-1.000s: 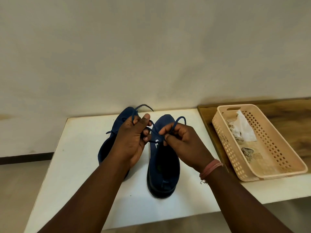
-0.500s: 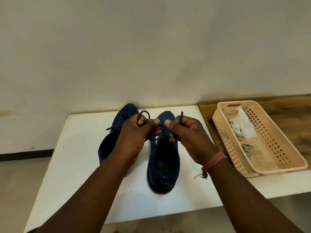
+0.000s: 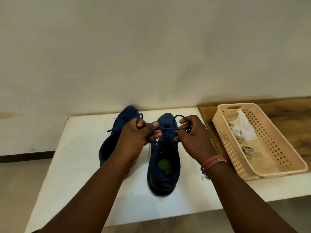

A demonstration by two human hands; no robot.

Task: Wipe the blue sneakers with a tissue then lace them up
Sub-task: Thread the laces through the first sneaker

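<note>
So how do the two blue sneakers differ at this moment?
The right sneaker has its lace stretched between the left hand and the right hand; the left sneaker is untouched, its lace loose. The right one shows whole; the left one lies partly behind the left forearm. Both are dark blue, toes toward the wall.

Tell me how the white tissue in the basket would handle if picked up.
The tissue lies crumpled with one corner sticking up, so it is probably very light and floppy. It looks thin, so it may tear if snagged on the holes of the basket.
</note>
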